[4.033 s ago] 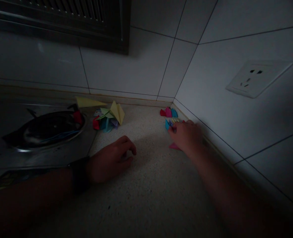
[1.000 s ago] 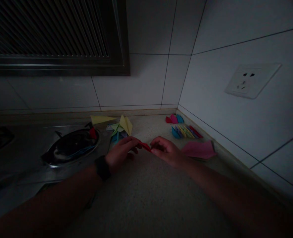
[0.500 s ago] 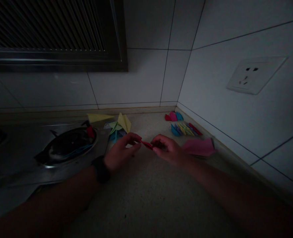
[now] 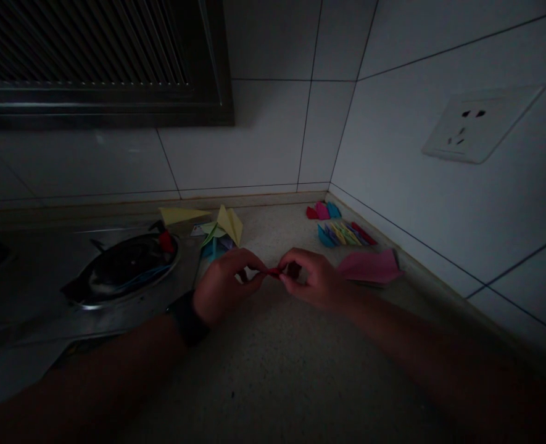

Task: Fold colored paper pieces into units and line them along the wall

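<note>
Between my two hands, a small red folded paper piece [image 4: 273,271] is held just above the countertop [image 4: 273,357]. My left hand [image 4: 229,277] pinches its left end between thumb and fingers; a dark watch sits on that wrist. The right end is pinched by my right hand [image 4: 312,277], with fingers curled over it. Beyond my right hand lie a pink sheet of paper [image 4: 369,268] and a row of folded paper pieces [image 4: 345,234] in several colours. Yellow and green folded paper planes [image 4: 229,225] rest behind my left hand.
On the left is a gas stove burner [image 4: 131,265] with a red item [image 4: 165,240] at its rim. A dark range hood [image 4: 101,61] hangs above. Small red, pink and blue folded papers [image 4: 322,211] lie in the back corner. A socket [image 4: 483,126] is on the right wall.
My left hand has moved slightly right, closer to my right hand, and less of the red paper shows between them. The whole view has shifted a little.
</note>
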The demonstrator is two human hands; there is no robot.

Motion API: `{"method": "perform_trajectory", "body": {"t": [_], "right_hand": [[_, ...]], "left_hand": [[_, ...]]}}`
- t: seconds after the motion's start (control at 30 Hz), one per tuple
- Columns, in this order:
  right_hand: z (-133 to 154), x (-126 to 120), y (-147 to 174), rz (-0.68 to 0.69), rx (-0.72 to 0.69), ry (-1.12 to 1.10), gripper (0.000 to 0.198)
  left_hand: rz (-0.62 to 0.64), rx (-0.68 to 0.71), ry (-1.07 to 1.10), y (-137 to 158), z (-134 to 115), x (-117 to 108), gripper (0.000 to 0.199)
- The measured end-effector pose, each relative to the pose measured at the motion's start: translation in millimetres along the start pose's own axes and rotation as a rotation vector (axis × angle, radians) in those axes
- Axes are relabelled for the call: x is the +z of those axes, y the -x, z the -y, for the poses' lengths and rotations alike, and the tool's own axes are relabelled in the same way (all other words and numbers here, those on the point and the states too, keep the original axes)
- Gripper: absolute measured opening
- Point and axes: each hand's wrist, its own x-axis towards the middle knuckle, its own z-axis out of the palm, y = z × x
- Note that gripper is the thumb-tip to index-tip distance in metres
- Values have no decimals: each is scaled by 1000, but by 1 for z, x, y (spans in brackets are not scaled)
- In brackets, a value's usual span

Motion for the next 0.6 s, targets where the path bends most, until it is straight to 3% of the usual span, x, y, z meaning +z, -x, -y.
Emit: {"method": "perform_trajectory", "body": {"t": [0.23, 0.4, 0.6], "right_hand": [[7, -1, -2, -61, -178, 124, 10], [9, -1, -2, -93, -227, 272, 11], [11, -1, -2, -99, -239, 295, 12]], "left_hand": [[19, 40, -34, 3, -6, -1, 6], [28, 49, -72, 3, -7, 0, 4], [30, 76, -66, 3, -8, 1, 5]]}}
